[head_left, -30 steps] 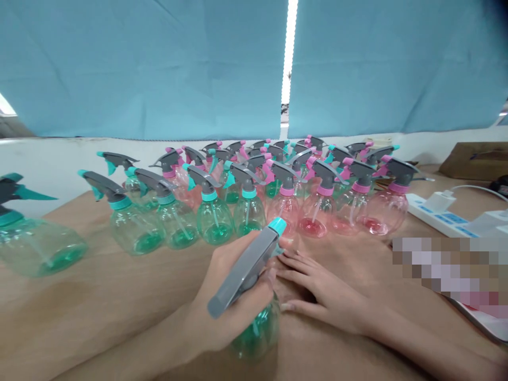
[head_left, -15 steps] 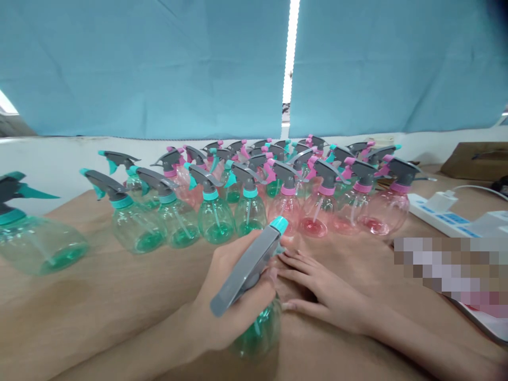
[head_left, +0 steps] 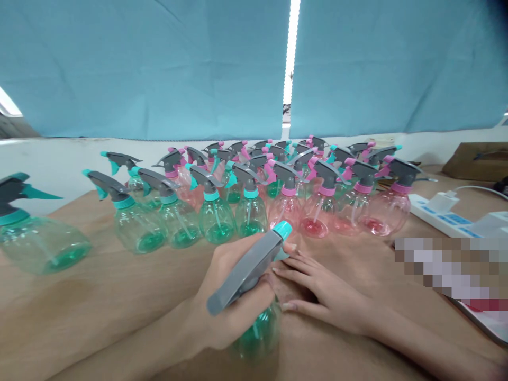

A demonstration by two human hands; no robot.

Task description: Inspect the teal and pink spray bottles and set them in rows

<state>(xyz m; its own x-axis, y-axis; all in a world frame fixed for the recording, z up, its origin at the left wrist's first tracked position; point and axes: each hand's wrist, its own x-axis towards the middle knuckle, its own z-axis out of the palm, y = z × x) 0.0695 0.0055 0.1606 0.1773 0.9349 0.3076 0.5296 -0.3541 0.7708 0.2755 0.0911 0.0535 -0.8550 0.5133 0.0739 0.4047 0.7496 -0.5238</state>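
Our left hand (head_left: pixel 224 262) curled round the spray bottle (head_left: pixel 249 272), nearer us than the bottle row (head_left: pixel 251 214); our right hand (head_left: pixel 329 291) lay spread, empty, before that row. We judged a steady, upright hold best.

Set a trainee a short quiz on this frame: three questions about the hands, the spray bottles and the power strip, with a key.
1. Which hand grips the green spray bottle at bottom centre?
A) left
B) right

2. True or false: the white power strip is on the right side of the picture.

3. Fill the gap: the four front-row bottles on the right have ___ collars.

Key:
1. A, the left hand.
2. True.
3. Pink.
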